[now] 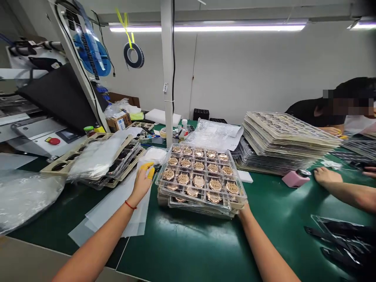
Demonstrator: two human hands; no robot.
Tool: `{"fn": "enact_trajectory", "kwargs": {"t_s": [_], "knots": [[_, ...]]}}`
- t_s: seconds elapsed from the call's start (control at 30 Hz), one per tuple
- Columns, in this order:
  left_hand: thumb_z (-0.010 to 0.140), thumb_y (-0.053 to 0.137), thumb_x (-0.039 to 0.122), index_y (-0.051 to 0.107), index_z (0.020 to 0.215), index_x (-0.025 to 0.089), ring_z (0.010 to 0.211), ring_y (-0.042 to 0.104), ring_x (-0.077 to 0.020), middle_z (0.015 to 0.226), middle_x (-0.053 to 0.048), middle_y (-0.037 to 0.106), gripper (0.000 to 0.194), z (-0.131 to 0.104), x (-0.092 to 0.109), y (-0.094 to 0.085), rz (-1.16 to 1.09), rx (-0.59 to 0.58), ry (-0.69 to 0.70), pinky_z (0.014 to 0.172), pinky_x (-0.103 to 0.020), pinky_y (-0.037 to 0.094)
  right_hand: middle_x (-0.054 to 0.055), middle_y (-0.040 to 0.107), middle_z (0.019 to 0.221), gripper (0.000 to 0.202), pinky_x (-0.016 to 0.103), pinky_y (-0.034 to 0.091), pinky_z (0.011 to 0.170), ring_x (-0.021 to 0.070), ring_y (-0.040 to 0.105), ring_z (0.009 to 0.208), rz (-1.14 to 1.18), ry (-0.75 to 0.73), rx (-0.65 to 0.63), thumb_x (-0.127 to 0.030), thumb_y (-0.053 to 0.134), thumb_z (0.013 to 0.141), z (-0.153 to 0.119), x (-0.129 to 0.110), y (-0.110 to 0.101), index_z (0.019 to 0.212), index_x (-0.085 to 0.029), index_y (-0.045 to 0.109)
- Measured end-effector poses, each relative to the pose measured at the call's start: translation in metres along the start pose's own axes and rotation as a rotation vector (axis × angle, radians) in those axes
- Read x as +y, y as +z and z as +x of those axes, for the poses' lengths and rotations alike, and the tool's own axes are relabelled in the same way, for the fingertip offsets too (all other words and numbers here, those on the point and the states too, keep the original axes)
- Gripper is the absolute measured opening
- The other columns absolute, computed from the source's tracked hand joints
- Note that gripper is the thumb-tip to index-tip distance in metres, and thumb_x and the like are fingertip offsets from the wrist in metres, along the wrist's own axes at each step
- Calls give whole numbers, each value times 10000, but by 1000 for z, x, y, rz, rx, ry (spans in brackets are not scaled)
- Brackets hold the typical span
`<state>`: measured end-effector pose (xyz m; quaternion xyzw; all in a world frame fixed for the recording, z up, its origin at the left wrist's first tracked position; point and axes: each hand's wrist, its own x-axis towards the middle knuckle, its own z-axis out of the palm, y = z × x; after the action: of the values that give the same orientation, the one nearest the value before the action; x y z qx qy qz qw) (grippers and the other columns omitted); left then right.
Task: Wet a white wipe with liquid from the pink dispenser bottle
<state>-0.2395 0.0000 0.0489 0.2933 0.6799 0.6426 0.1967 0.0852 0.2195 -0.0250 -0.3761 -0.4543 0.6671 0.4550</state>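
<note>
A stack of clear plastic trays [192,209] lies in front of me on the green table. The top tray [205,176] holds rows of round gold watch cases with "CE" marks. Just left of the stack is my left hand [143,182], with yellow finger cots on two fingers and a red cord at the wrist. Its fingers are apart and nothing shows between them. My right hand [243,209] is at the stack's near right corner, mostly behind the trays. Its fingers are hidden, so their grip cannot be seen.
Translucent sheets [117,211] lie under my left arm. Left stand trays of dark round parts [123,154] and a machine [55,135]. A taller tray stack [282,145] and a pink bottle [296,178] stand right, beside a co-worker's arm [349,194]. A white post [168,78] rises behind.
</note>
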Motion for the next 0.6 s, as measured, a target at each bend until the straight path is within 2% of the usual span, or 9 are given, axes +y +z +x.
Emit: {"fn": "enact_trajectory", "kwargs": {"t_s": [0.07,0.13,0.17,0.23,0.33,0.4,0.5,0.53,0.6], "knots": [[814,580,324,659,1085,198,1198,504,-273,1212,-92,626,309,3,30,-6,305,-104,203,1088,-436,334,3,719,732,268,253,547,603,151,637,627,-7,1,51,-332,811,495,-1,-1,-4,713,-229,693],[838,543,237,675,1062,194,1118,554,-276,1141,-98,658,263,6,58,0,709,-398,373,1018,-424,387,-10,699,690,265,269,553,613,149,625,602,-15,-1,89,-317,786,483,-1,-2,-6,699,-218,669],[827,553,203,683,1045,192,1078,578,-276,1094,-99,674,253,8,70,5,853,-526,399,976,-404,414,-12,690,673,269,284,558,623,154,625,601,-21,-2,102,-316,774,479,-1,-1,-6,701,-214,661],[755,639,161,699,1003,188,967,623,-267,988,-86,696,256,16,87,16,950,-652,380,858,-342,461,-6,678,658,299,318,565,646,180,641,632,-41,-5,119,-328,761,472,-2,2,-6,725,-205,658],[656,746,157,720,893,184,775,637,-219,851,-49,694,240,22,102,18,928,-702,338,671,-258,458,25,671,648,354,363,566,659,236,664,703,-78,-14,149,-346,769,443,-3,6,-8,736,-177,665],[702,720,174,717,857,174,783,624,-210,873,-55,681,155,11,107,8,913,-653,349,657,-254,446,38,663,643,369,379,564,654,254,661,711,-100,-42,203,-332,779,412,-3,5,-11,718,-160,665],[838,574,213,694,956,174,862,598,-215,1010,-88,641,173,-35,106,-9,760,-429,381,732,-296,451,49,672,739,403,385,560,701,241,651,756,-117,-170,376,-365,768,441,-4,-8,-17,766,-150,667],[851,572,259,689,965,181,832,594,-203,1008,-85,637,181,-56,100,-12,597,-399,359,724,-298,455,53,677,803,423,384,556,738,234,649,796,-120,-231,445,-394,756,476,-7,-15,-19,811,-151,669],[836,613,382,679,945,188,745,596,-179,945,-71,654,232,-96,79,-10,272,-582,202,660,-280,463,69,675,935,453,386,541,814,225,645,879,-132,-376,556,-442,721,572,-16,-29,-17,917,-152,673]]}}
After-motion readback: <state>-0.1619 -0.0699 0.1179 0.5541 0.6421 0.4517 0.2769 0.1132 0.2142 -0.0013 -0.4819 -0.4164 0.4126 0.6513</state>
